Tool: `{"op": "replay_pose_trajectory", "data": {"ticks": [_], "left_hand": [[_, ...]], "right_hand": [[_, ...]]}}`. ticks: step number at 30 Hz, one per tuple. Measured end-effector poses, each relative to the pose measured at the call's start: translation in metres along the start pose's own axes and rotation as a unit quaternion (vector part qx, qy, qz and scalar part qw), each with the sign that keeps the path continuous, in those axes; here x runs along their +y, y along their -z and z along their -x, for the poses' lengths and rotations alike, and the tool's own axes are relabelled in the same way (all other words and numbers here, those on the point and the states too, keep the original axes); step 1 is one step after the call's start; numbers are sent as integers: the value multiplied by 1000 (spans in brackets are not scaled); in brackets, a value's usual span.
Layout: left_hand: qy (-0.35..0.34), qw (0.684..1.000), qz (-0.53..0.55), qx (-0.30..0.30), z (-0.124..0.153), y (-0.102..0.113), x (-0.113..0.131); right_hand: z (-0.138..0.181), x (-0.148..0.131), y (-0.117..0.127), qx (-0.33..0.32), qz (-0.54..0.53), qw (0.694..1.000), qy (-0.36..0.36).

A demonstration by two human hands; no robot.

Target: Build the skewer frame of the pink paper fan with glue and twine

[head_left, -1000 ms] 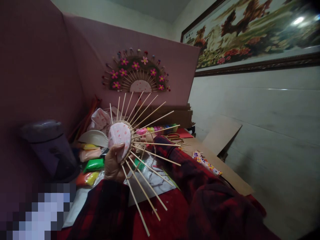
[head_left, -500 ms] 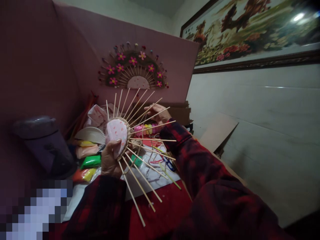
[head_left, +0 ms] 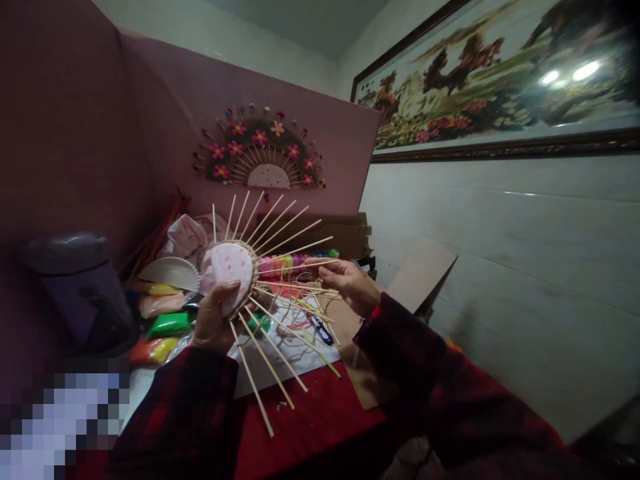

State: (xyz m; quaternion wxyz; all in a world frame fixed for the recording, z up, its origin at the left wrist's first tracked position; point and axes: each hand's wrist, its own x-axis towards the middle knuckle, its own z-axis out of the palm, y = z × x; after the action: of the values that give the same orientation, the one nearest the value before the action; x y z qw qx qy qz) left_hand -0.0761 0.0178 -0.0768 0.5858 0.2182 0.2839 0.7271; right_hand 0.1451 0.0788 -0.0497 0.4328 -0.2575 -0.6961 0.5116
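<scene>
My left hand [head_left: 213, 320] is closed on a fan-shaped craft piece [head_left: 231, 272]: a pink half-disc with a woven straw rim and several thin wooden sticks [head_left: 285, 241] radiating from it. I hold it upright above the table. My right hand [head_left: 346, 280] sits to the right of it at the stick tips, fingers pinched on what looks like a thin straw strand that I can barely make out. Both sleeves are dark red plaid.
A finished fan with pink flowers [head_left: 260, 155] hangs on the pink board behind. Packets of coloured clay [head_left: 167, 325], a white paper plate half [head_left: 167, 272], a dark round container [head_left: 75, 287], cardboard sheets [head_left: 423, 270] and a red tablecloth [head_left: 310, 420] lie around.
My right hand came up from behind the sticks, reached to the far side, then drew back to the right of the stick tips. The fan shifted slightly left.
</scene>
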Motion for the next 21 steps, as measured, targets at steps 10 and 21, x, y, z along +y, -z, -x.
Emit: {"op": "replay_pose_trajectory", "data": {"ticks": [10, 21], "left_hand": [[44, 997, -64, -17, 11, -8, -5], [60, 993, -95, -25, 8, -3, -6]], "right_hand": [[28, 10, -44, 8, -124, 992, 27], [32, 19, -44, 75, -149, 986, 12]]}}
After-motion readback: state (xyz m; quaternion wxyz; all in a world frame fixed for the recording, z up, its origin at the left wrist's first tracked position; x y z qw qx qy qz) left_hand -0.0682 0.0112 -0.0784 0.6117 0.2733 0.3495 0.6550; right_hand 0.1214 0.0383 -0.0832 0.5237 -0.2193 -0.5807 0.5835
